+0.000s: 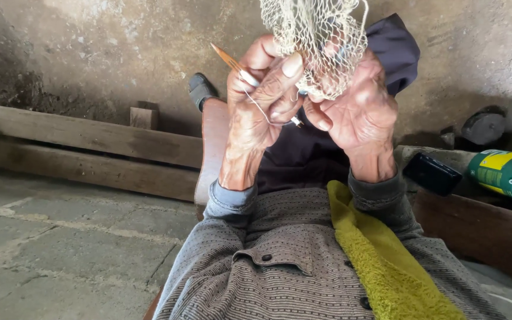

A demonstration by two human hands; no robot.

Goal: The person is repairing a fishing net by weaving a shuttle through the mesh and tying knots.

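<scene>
Left hand (pixel 259 98) pinches a thin wooden netting needle (pixel 227 58), long axis slanting up-left, twine trailing. Right hand (pixel 357 109) bunches the pale net (pixel 315 35), which hangs just above both. Hands nearly touch; left holds the working end.

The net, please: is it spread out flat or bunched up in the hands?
Bunched up. The net hangs in a gathered clump, gripped by the right hand, while the left hand holds a needle beside it.
</scene>
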